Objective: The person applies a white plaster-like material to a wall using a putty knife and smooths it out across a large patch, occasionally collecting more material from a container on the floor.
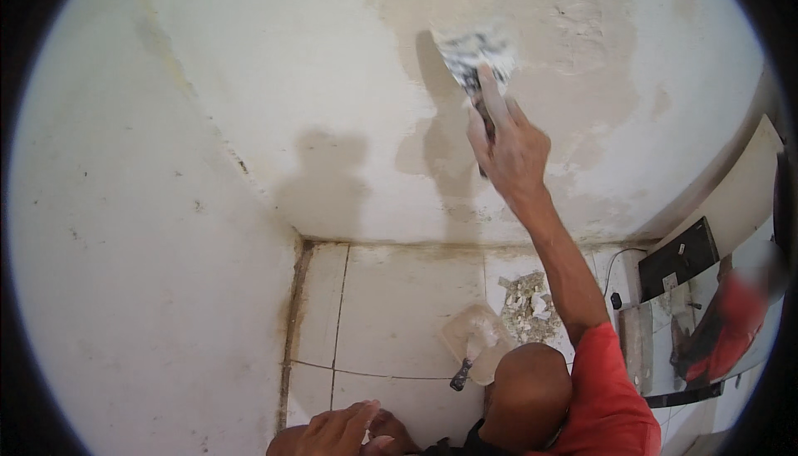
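Note:
My right hand (509,147) is raised against the white wall (316,82) and grips a putty knife (475,61), with the forefinger laid along its handle. The blade is smeared with white filler and presses flat on a patch of bare, greyish plaster (573,32). My left hand (337,431) rests low at the bottom edge on my left knee, fingers loosely spread and holding nothing. My right knee (528,389) is bent beside it.
A second scraper on a plaster-smeared board (475,341) lies on the tiled floor (391,306) by my right knee. A heap of plaster rubble (528,306) sits against the wall. A leaning mirror (706,323) and a dark panel (677,258) stand at right.

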A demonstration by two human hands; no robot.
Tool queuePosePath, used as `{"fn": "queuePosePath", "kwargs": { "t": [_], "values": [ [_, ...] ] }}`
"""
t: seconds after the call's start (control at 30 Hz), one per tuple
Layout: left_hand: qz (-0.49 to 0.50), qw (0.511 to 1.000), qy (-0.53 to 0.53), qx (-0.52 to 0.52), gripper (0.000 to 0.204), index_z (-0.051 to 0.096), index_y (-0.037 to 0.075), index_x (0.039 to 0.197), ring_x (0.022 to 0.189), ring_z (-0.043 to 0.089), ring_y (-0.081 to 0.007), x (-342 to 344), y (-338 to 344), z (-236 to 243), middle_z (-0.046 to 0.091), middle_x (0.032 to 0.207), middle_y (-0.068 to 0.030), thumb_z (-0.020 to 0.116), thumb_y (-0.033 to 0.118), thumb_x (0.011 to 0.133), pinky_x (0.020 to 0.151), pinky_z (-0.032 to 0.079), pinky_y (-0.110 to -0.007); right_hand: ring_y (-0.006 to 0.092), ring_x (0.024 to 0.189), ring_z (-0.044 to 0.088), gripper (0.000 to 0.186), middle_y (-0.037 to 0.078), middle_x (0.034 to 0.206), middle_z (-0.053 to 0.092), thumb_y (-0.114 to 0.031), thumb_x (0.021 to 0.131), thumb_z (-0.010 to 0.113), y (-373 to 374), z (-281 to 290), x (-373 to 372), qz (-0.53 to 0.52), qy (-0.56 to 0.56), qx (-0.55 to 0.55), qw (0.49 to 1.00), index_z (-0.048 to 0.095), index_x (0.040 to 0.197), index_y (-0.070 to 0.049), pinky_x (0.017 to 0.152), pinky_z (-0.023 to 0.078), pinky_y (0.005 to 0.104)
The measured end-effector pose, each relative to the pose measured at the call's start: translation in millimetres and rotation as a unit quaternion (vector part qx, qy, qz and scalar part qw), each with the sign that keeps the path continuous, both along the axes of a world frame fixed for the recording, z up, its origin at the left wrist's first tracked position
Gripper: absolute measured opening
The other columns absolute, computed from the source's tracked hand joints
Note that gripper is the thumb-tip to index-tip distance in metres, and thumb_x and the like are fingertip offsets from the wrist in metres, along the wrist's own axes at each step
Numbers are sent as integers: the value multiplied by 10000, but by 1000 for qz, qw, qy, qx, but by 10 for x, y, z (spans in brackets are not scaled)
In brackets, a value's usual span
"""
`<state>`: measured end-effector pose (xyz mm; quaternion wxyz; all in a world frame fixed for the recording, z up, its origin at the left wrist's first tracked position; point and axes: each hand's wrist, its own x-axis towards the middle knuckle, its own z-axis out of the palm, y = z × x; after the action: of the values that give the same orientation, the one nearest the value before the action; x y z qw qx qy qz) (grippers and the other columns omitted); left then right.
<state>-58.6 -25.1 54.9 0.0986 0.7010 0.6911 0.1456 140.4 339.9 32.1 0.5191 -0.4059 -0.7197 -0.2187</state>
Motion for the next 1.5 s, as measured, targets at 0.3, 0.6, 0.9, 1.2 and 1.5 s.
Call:
{"fn": "queuePosePath", "kwargs": {
  "t": [0.3, 0.6, 0.9, 1.2, 1.5],
  "values": [
    [7, 1000, 0, 6, 383, 664, 128, 1237, 981, 690, -269, -12, -76, 19, 722, 1131, -73, 660, 271, 882, 749, 538, -387, 229, 612, 630, 680, 44, 852, 617, -205, 901, 694, 195, -805, 199, -107, -102, -71, 987, 419, 1521, -169, 490, 500, 344],
    [-4, 1000, 6, -12, 401, 641, 149, 1272, 1022, 679, -252, -49, -101, 21, 708, 1174, -59, 641, 309, 904, 753, 537, -386, 243, 578, 609, 688, 60, 785, 612, -179, 896, 690, -26, -57, -23, 29, 18, 0, 999, 418, 1527, -167, 493, 495, 370],
    [1, 1000, 5, -20, 418, 633, 157, 1284, 1038, 673, -246, -60, -176, 5, 702, 1193, -49, 606, 382, 932, 753, 539, -384, 254, 604, 641, 732, 57, 853, 628, -236, 880, 685, 189, -596, -272, -55, -92, -83, 991, 375, 1541, -190, 477, 494, 383],
    [-13, 1000, 4, -25, 405, 647, 157, 1267, 1007, 680, -258, -51, -179, 58, 699, 1176, -73, 663, 303, 890, 746, 546, -395, 246, 549, 597, 706, 53, 840, 602, -180, 859, 694, -114, -111, 335, -40, -57, 4, 998, 435, 1515, -193, 468, 482, 371],
    [-1, 1000, -5, -29, 401, 634, 138, 1292, 1073, 664, -280, 40, -142, 14, 690, 1195, -80, 655, 320, 936, 777, 556, -371, 245, 617, 625, 691, 45, 849, 622, -202, 869, 685, 190, -219, -40, -71, -43, -46, 995, 429, 1511, -206, 512, 506, 377]
  ]
}}
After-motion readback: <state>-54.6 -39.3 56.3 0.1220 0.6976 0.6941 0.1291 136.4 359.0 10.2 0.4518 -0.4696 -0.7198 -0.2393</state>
